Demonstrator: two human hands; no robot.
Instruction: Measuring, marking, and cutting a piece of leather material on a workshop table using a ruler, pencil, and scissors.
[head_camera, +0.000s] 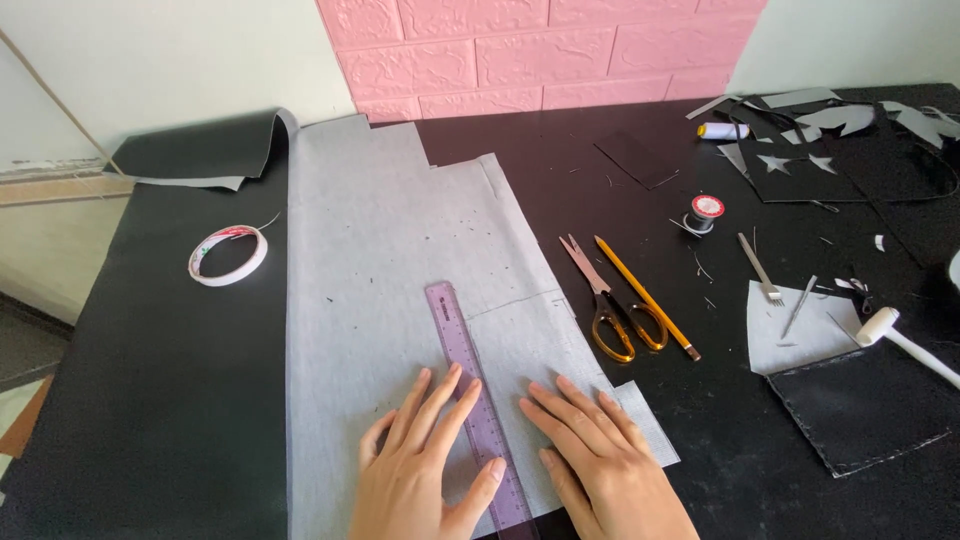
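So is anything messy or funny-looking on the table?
A bit. Small dark specks and thread bits are scattered over the grey sheet and the black tabletop. At the far right lies a pile of grey offcuts, some with star-shaped holes. Both hands, left and right, lie flat by the purple ruler.

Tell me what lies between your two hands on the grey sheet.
In the head view, the purple ruler runs between the left hand and right hand, flat on the grey sheet. The left fingers overlap its edge; the right hand lies beside it.
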